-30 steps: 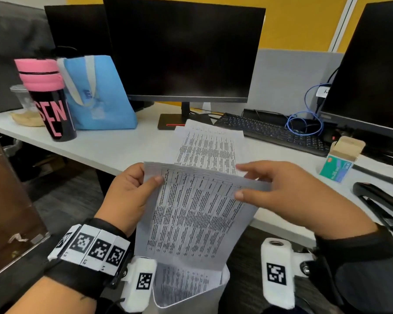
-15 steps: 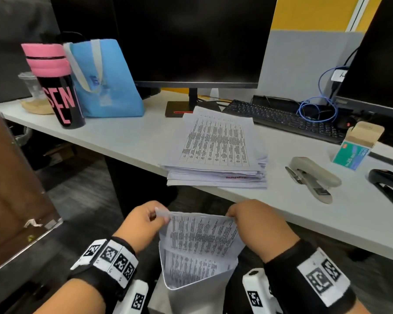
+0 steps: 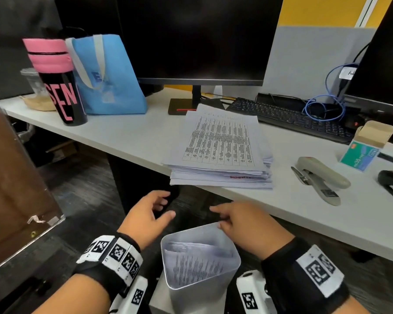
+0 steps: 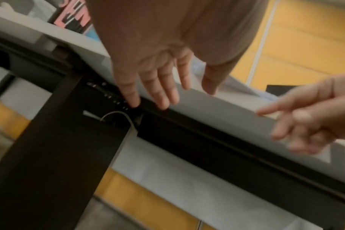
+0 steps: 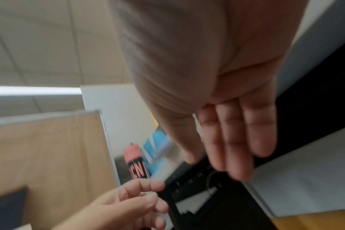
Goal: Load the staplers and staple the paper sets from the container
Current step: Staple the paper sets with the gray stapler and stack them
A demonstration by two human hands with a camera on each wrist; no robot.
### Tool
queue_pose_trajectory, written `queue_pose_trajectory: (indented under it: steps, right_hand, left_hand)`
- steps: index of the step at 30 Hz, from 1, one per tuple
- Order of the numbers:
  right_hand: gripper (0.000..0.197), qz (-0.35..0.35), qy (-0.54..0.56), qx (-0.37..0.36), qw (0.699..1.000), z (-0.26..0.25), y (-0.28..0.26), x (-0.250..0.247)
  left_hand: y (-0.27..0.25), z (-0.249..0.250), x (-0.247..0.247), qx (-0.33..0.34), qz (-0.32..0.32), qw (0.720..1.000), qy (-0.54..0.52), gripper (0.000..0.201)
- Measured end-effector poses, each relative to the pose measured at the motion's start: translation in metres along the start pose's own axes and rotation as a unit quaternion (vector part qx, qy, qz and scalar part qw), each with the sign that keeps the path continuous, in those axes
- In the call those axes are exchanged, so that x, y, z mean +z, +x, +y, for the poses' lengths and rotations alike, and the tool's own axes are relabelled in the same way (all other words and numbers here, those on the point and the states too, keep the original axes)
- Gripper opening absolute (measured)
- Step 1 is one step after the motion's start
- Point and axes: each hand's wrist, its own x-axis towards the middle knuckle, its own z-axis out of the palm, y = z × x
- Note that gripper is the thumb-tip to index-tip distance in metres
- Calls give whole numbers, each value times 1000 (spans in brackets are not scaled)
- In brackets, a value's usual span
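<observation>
Both hands are held loose over the grey container (image 3: 200,268) at bottom centre, nothing gripped: left hand (image 3: 149,214) with fingers spread, right hand (image 3: 241,220) relaxed, fingertips just at the rim. Printed paper sets (image 3: 195,261) are seen curled inside it. Another paper stack (image 3: 222,150) is parked mid-frame on the desk (image 3: 127,134), grey stapler (image 3: 320,177) off right.

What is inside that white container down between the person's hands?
Printed paper sheets stand curled inside the white container. Only their upper parts show; how many there are, and anything beneath them, is hidden by its wall.
</observation>
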Motion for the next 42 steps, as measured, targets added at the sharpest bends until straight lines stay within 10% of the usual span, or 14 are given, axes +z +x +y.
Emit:
queue_pose_trajectory:
  steps: [5,8,17,42]
  right_hand:
    - [28,225,81,-20,971,-7,1,-41]
    - [31,329,38,9,944,11,7,-56]
    - [45,178,20,94,979,41,12,-74]
    - [36,139,2,71,988,54,19,-80]
  left_hand:
    - [4,54,-12,105,135,984,41,3]
    - [9,77,-16,186,165,963,103,12]
    - [22,68,5,189,7,951,245,56]
    - [13,73,18,171,39,964,200,48]
